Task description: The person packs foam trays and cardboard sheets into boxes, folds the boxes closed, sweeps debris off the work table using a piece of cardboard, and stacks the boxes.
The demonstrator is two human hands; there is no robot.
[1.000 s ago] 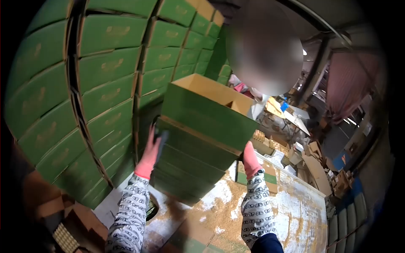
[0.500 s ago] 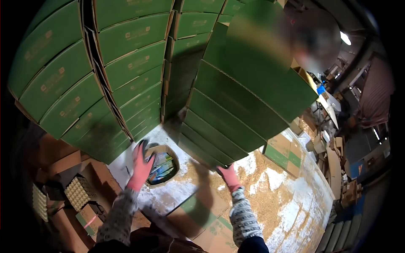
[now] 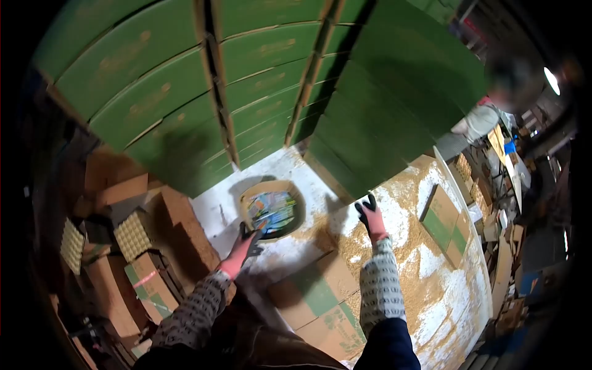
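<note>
My left hand (image 3: 242, 251), in a pink glove with dark fingertips, is at the near edge of a rounded tub (image 3: 296, 227). Its fingers are spread, and I see nothing in them. Inside the tub lie many colourful flat packets (image 3: 272, 211); what they are is too small to tell. Gloved the same way, my right hand (image 3: 373, 221) hovers by the low corner of a tall stack of green cartons (image 3: 394, 105). Its fingers are apart, and I cannot make out whether they touch the stack.
More green cartons (image 3: 265, 80) stand stacked at the back and left. Flattened cardboard (image 3: 320, 287) lies on the white, sawdust-strewn surface (image 3: 425, 277), with another piece (image 3: 445, 225) at right. Egg trays (image 3: 132, 234) and open boxes fill the left. Another person (image 3: 484, 120) stands behind the stack.
The view has shifted, with the stacks now higher and the tub further right. My left hand has dropped from beside the tub to its near edge. More of the other person shows.
</note>
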